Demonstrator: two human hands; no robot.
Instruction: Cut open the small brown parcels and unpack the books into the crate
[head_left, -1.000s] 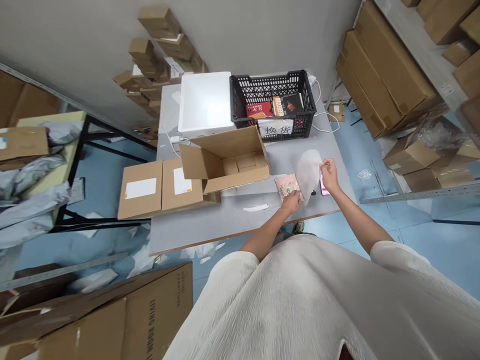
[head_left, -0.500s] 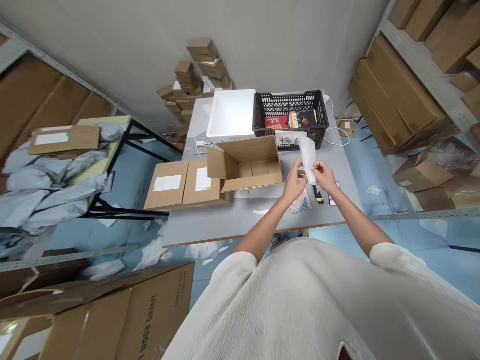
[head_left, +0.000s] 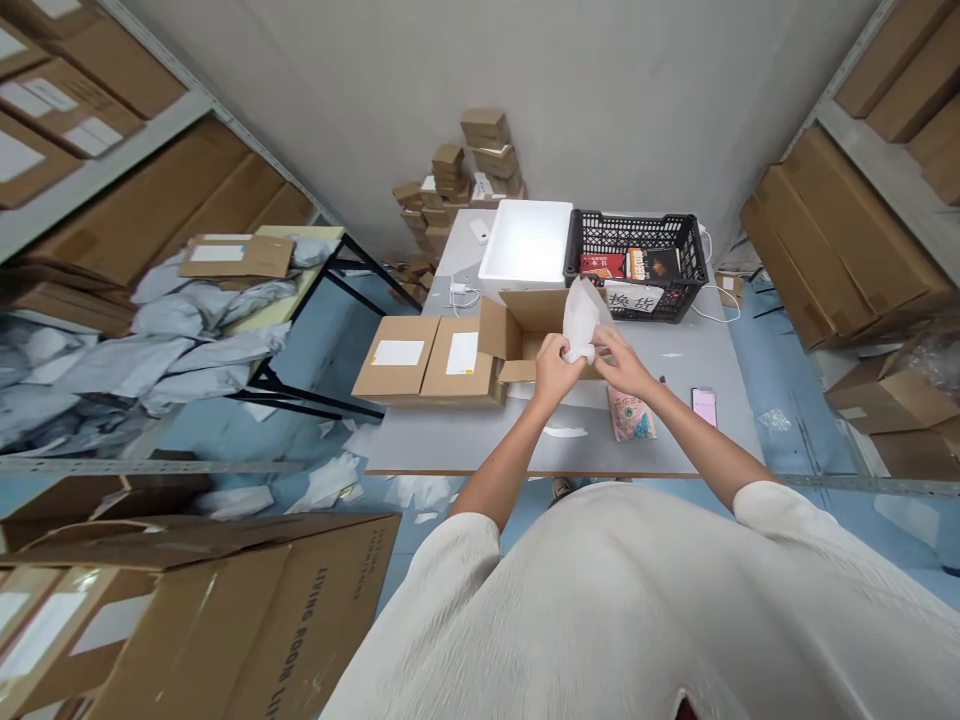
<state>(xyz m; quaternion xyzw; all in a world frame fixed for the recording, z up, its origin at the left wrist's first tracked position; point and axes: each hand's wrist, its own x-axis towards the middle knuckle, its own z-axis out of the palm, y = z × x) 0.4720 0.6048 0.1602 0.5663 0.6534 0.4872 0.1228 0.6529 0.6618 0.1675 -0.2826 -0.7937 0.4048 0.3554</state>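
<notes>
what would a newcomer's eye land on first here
Likely the bunched white sheet between the left hand and right hand, seen against the open cardboard box. Next, the black plastic crate holding books at the table's back right, beside a bright white box.

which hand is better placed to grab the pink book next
Probably the right hand: the pink book lies just on its near side, while the left hand is farther off. Both are at the white wrap, so neither looks free.
</notes>
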